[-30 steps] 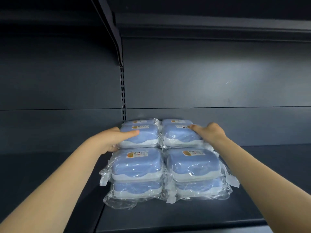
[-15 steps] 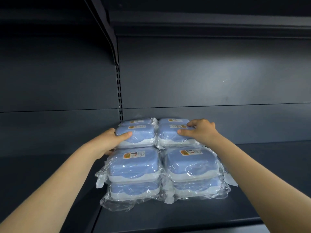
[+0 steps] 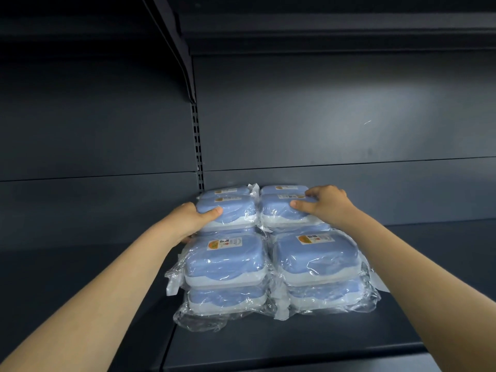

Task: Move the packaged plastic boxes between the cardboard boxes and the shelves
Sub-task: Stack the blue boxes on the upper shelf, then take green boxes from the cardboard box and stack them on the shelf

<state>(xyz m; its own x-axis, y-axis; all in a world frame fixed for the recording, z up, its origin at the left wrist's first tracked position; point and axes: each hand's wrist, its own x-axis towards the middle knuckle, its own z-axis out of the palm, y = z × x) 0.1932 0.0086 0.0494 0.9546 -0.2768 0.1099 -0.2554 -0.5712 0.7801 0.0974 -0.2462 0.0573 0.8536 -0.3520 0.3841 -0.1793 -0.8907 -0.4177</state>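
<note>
Blue-lidded, white-based plastic boxes [image 3: 225, 261] sealed in clear film sit in two side-by-side columns on a dark grey metal shelf [image 3: 295, 345], stacked two high and running back to the rear panel [image 3: 322, 116]. The left hand [image 3: 188, 221] has its grip clamped on the second-row left top box [image 3: 233, 214], thumb on the lid and fingers round its left side. The right hand [image 3: 324, 208] grips the second-row right top box [image 3: 277, 212], thumb on the lid, fingers apparently curled over its far edge.
</note>
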